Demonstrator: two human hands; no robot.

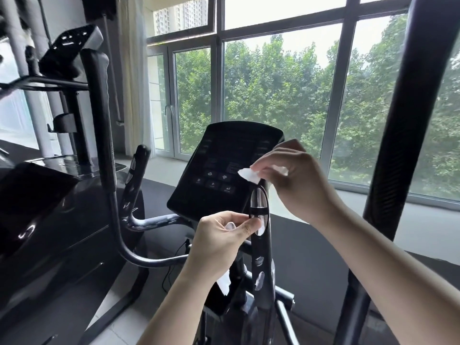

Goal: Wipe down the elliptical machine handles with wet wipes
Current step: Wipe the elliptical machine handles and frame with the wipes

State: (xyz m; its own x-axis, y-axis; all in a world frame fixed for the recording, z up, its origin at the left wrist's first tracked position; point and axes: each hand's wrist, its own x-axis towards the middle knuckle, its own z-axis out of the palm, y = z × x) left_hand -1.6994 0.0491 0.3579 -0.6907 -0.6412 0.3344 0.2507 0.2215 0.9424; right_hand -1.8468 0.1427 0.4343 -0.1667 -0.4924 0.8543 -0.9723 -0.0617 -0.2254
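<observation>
Wiping the inner handle (260, 245)
Your right hand (291, 175) pinches a wipe (249, 176) at its top; left hand (221, 237) pinches another wipe (224, 282), which could slip.

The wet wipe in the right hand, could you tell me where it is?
Pinched in the right hand, the wet wipe sits atop the handle, beside the console.

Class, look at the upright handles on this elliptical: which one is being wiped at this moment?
The short inner handle right of the console: both hands press white wipes against it. The matching left one and the tall outer bars go untouched.
</observation>
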